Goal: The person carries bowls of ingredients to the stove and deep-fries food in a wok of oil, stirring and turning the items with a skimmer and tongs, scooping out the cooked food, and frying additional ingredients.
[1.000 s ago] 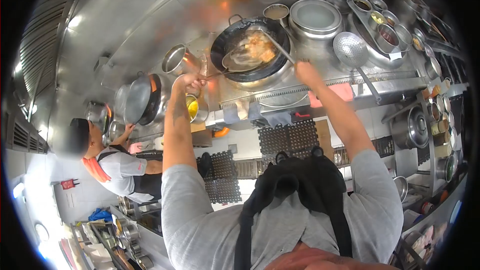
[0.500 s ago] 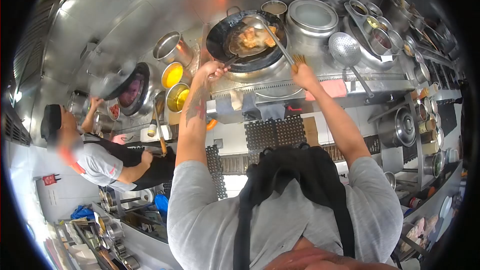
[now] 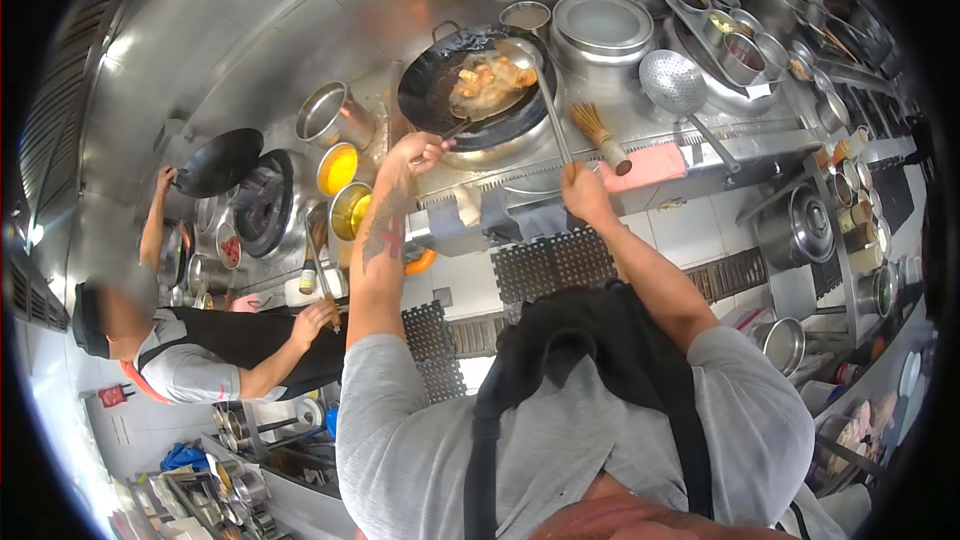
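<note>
My left hand [image 3: 418, 152] is closed around the short handle of a round strainer [image 3: 462, 127] whose bowl lies inside the black wok [image 3: 415, 90]. Pieces of browned food [image 3: 490, 82] sit in the strainer, with some steam or foam around them. In my right hand [image 3: 585, 190] is the long handle of a metal ladle [image 3: 553, 120]. Its bowl is at the wok's upper right, touching or just over the food. A bamboo brush [image 3: 600, 137] lies on the counter to the right of the ladle handle.
Left of the wok stand a steel pot [image 3: 330, 115] and containers of yellow liquid [image 3: 340, 168]. To the right are a lidded pot [image 3: 602, 25], a perforated skimmer [image 3: 672, 80], a pink cloth [image 3: 645, 167] and sauce pots [image 3: 740, 55]. A co-worker [image 3: 200, 345] holds a black pan [image 3: 222, 162].
My right hand has moved down and left with the ladle, away from the brush. The food has shifted slightly in the wok. The co-worker's pan has been lifted off the burner.
</note>
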Demonstrator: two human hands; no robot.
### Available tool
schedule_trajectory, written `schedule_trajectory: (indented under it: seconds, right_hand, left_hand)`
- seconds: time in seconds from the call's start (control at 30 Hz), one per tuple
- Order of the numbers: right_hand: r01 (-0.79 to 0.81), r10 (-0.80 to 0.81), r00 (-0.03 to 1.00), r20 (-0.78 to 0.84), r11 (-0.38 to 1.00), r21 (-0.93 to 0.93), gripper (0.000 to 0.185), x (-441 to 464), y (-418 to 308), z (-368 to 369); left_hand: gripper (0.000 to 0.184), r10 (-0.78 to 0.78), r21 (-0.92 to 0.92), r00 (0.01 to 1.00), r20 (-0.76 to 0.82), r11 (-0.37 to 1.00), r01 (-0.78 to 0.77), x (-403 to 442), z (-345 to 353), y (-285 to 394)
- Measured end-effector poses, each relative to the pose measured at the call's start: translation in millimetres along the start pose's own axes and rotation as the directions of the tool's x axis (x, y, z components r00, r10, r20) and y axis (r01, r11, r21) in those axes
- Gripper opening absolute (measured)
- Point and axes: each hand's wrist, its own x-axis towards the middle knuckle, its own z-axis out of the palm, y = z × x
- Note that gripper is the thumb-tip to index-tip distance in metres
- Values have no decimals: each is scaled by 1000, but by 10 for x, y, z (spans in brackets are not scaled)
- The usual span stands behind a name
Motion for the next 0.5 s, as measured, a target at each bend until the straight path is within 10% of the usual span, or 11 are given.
schedule_trajectory:
  seconds: [0.1, 0.27, 0.5]
  right_hand:
    - [-228, 158, 962, 223, 915, 333, 27, 181, -165, -234]
    - [10, -5, 997, 72, 997, -73, 26, 1084, -202, -126]
    - [185, -71, 950, 303, 912, -367, 22, 1199, -510, -71]
  left_hand:
    - [21, 23, -58, 998, 55, 998, -19, 100, 133, -93]
    - [25, 27, -167, 1000, -5, 986, -27, 111, 343, -113]
    - [15, 63, -337, 998, 13, 940, -55, 742, 73, -138]
